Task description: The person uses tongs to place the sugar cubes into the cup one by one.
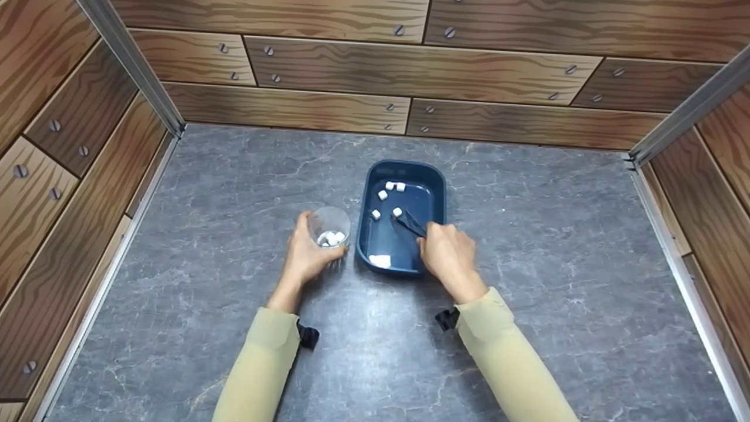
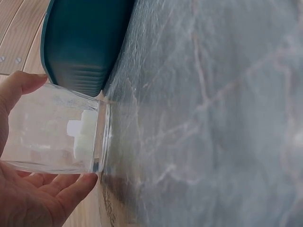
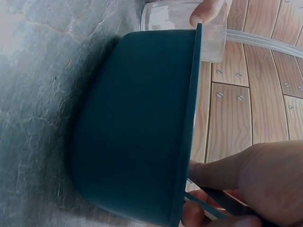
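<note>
My left hand (image 1: pixel 307 252) grips a clear glass (image 1: pixel 321 220) that stands on the floor, thumb on one side and fingers on the other. Several white cubes (image 2: pixel 85 135) lie at the bottom of the glass. Just to its right is a dark blue rectangular tub (image 1: pixel 366 249), with several white cubes (image 1: pixel 382 194) spread over its far half. Over the tub's right rim, my right hand (image 1: pixel 448 252) holds black tweezers (image 1: pixel 415 227) whose tips point in, spread apart, right by one white cube (image 1: pixel 398 212). In the right wrist view the tub's wall hides the tips.
The grey marbled floor (image 1: pixel 562 281) surrounds the glass and tub. Wood-patterned panels (image 1: pixel 328 64) rise behind and on both sides, with metal strips (image 1: pixel 688 281) along the edges. A black wrist device (image 1: pixel 446 319) sits at the right cuff.
</note>
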Demonstrator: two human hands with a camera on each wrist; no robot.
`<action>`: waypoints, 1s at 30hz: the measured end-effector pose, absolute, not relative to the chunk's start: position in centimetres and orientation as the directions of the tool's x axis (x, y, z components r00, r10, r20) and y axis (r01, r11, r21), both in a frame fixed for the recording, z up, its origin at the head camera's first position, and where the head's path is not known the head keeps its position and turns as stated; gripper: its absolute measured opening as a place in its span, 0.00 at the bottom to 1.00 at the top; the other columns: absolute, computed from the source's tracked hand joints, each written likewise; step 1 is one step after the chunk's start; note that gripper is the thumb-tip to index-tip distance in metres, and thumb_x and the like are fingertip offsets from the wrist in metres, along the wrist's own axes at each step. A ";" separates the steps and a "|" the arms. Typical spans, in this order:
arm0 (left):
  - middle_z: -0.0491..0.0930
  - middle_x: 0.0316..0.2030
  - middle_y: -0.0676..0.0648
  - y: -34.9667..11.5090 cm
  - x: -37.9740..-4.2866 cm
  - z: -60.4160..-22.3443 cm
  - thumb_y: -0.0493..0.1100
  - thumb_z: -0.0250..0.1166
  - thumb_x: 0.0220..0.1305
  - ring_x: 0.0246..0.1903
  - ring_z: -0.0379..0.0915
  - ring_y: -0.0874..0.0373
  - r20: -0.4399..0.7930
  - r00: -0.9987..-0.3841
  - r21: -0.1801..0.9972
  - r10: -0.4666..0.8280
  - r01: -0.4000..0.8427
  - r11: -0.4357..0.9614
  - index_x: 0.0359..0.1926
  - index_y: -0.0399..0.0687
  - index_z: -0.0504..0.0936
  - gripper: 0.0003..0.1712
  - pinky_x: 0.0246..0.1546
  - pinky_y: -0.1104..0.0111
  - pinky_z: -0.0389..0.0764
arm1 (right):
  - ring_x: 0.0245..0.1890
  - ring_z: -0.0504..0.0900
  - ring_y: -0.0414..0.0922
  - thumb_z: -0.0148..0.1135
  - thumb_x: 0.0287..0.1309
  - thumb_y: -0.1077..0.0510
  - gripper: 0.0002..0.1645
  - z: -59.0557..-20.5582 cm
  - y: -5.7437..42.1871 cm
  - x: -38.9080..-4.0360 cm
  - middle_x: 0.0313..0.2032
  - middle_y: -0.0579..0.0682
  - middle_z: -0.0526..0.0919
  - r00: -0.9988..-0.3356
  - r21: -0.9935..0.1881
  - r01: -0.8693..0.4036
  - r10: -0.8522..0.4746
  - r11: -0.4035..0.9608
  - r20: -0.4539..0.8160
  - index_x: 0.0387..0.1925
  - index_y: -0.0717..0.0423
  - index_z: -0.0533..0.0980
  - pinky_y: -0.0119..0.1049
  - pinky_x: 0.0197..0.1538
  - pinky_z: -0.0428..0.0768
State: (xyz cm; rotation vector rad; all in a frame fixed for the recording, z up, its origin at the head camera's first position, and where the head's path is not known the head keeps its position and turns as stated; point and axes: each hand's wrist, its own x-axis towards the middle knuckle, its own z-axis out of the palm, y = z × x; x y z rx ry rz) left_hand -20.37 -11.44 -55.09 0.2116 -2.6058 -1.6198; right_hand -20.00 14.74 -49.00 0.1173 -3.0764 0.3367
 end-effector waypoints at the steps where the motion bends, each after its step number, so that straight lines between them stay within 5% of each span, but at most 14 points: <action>1: 0.72 0.58 0.34 -11.4 -20.4 -55.1 0.45 0.81 0.31 0.56 0.68 0.39 -0.018 -0.988 0.896 -0.151 -0.083 0.437 0.68 0.40 0.61 0.60 0.59 0.51 0.70 | 0.27 0.82 0.62 0.65 0.60 0.52 0.13 -49.0 14.7 -20.1 0.29 0.64 0.83 -0.996 -0.214 -0.084 -0.073 0.973 0.058 0.33 0.60 0.80 0.56 0.25 0.78; 8: 0.72 0.58 0.32 -11.4 -20.4 -55.2 0.44 0.81 0.31 0.56 0.69 0.38 -0.013 -0.988 0.897 -0.153 -0.079 0.434 0.68 0.40 0.61 0.60 0.59 0.50 0.70 | 0.25 0.82 0.60 0.65 0.58 0.54 0.12 -49.3 14.4 -20.5 0.25 0.62 0.83 -0.992 -0.206 -0.103 -0.085 0.973 0.093 0.26 0.59 0.81 0.55 0.24 0.77; 30: 0.74 0.56 0.33 -11.4 -20.3 -55.2 0.44 0.81 0.31 0.56 0.70 0.41 0.007 -0.988 0.895 -0.155 -0.062 0.441 0.66 0.39 0.63 0.58 0.59 0.54 0.71 | 0.25 0.81 0.63 0.65 0.58 0.57 0.09 -49.6 14.6 -20.7 0.25 0.62 0.84 -0.991 -0.219 -0.104 -0.083 0.970 0.105 0.27 0.58 0.84 0.58 0.25 0.78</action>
